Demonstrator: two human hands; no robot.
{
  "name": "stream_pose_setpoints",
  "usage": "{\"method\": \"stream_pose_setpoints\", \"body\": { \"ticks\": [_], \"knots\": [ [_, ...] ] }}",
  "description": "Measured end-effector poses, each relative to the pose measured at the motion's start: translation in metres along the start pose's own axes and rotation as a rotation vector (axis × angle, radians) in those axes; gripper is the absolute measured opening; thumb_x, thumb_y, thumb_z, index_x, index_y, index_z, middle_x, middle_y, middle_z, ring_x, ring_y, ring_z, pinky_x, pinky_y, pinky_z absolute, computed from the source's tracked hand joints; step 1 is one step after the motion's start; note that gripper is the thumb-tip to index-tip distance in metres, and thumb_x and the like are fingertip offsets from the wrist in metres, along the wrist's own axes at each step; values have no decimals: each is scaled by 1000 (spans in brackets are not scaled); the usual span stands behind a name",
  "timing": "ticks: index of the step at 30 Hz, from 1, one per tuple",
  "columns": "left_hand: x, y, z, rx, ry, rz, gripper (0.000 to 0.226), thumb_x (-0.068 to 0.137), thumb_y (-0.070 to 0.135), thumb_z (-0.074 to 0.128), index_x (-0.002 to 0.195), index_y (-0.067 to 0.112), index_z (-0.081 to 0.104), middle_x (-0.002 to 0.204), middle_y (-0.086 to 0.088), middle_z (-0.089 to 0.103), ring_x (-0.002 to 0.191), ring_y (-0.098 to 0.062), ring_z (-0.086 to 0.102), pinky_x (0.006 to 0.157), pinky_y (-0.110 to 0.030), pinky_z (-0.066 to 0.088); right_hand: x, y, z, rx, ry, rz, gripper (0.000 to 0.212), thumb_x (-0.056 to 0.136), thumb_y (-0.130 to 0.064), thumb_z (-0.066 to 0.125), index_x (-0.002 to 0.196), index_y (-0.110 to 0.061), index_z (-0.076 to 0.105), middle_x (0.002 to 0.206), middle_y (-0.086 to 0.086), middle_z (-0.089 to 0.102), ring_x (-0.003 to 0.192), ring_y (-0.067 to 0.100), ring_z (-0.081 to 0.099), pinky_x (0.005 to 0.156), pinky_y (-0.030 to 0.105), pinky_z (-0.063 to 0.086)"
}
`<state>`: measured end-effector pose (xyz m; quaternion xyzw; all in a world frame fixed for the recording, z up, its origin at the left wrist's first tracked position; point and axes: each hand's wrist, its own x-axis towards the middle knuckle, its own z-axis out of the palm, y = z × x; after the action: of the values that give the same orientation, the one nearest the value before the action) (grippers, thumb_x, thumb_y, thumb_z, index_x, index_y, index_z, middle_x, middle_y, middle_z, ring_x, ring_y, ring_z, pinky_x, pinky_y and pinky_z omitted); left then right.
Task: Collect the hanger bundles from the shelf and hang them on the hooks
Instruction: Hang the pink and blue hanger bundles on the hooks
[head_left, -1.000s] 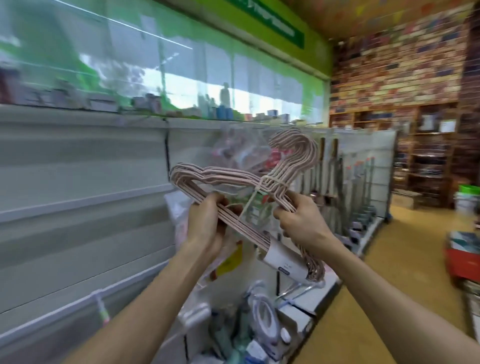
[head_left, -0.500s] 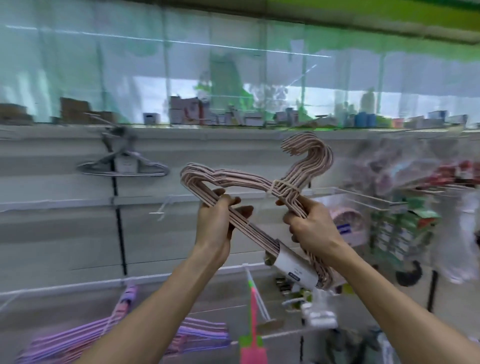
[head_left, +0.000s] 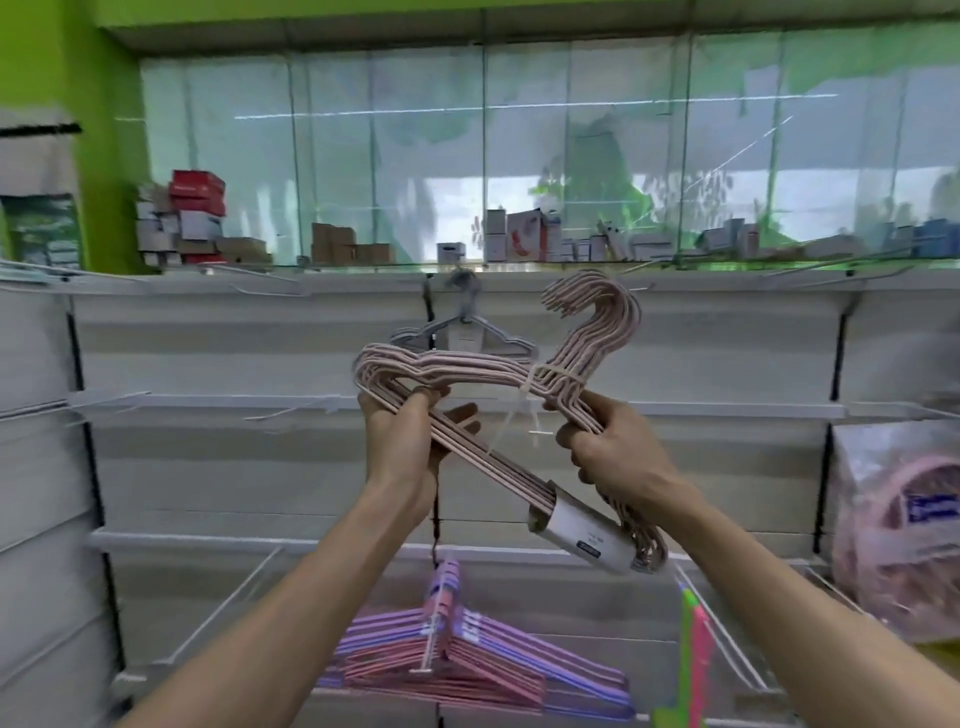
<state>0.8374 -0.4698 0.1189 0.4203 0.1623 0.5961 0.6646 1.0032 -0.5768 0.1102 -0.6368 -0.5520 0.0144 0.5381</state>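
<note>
We hold the pink hanger bundle (head_left: 498, 374) raised before the grey slatted wall (head_left: 208, 467), our left hand (head_left: 410, 447) and right hand (head_left: 613, 452) both curled round its wires. A grey hanger (head_left: 462, 338) behind is partly hidden. Boxes (head_left: 197, 218) above look blurred.

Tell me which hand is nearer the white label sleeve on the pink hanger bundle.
Right. The right hand grips the pink hanger bundle just above the white label sleeve; the left hand holds the far end.
</note>
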Motion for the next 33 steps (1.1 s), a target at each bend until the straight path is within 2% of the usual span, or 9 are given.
{"method": "stream_pose_setpoints", "body": {
  "ticks": [3, 6, 12, 15, 18, 22, 28, 33],
  "knots": [
    [18, 27, -40, 41, 1, 30, 40, 93, -4, 48, 131, 8, 43, 106, -16, 67, 86, -39, 73, 80, -62, 57, 12, -20, 43, 5, -26, -25, 23, 82, -15, 57, 101, -22, 68, 62, -3, 55, 58, 16, 52, 61, 44, 51],
    [39, 53, -79, 70, 8, 51, 40, 95, -3, 50, 132, 10, 45, 108, -14, 67, 88, -37, 74, 81, -62, 56, 23, -39, 84, 17, -58, -44, 21, 85, -12, 57, 100, -22, 67, 65, -1, 56, 61, 18, 52, 62, 45, 51],
    [76, 89, -145, 110, 34, 59, 37, 95, -4, 51, 131, 5, 51, 102, -10, 70, 90, -35, 74, 77, -53, 60, 45, -64, 153, 41, -110, -62, 23, 84, -13, 55, 103, -20, 67, 69, 1, 55, 60, 16, 48, 59, 36, 44],
    [92, 102, -169, 145, 44, 96, 30, 95, -4, 52, 124, 3, 58, 98, -8, 69, 90, -32, 74, 71, -41, 61, 60, -73, 175, 9, -133, -69, 20, 87, -11, 56, 102, -18, 67, 68, 1, 57, 58, 14, 49, 57, 32, 43],
    [112, 111, -188, 174, 35, 125, 25, 95, -4, 53, 117, 5, 60, 96, -10, 68, 82, -28, 75, 68, -37, 61, 82, -78, 195, -21, -139, -99, 21, 85, -12, 59, 104, -13, 69, 64, -3, 57, 56, 12, 49, 57, 31, 43],
    [149, 116, -209, 163, 42, 157, 36, 92, -6, 55, 128, -3, 51, 100, -14, 68, 81, -34, 74, 65, -36, 60, 120, -78, 225, -9, -153, -129, 25, 82, -13, 63, 105, -19, 71, 58, -11, 56, 55, 10, 50, 59, 33, 45],
    [216, 122, -229, 170, 43, 199, 39, 91, -8, 53, 129, -2, 49, 97, -15, 61, 82, -36, 74, 66, -37, 59, 188, -73, 269, -21, -162, -168, 16, 79, -15, 62, 93, -18, 70, 58, -6, 56, 56, 15, 50, 59, 38, 48],
    [274, 126, -238, 161, 68, 182, 40, 90, -10, 54, 130, -5, 50, 91, -16, 59, 84, -38, 72, 66, -37, 60, 246, -68, 298, -13, -191, -183, 21, 78, -14, 62, 97, -14, 71, 62, 0, 57, 57, 18, 50, 59, 37, 45]
  ]
}}
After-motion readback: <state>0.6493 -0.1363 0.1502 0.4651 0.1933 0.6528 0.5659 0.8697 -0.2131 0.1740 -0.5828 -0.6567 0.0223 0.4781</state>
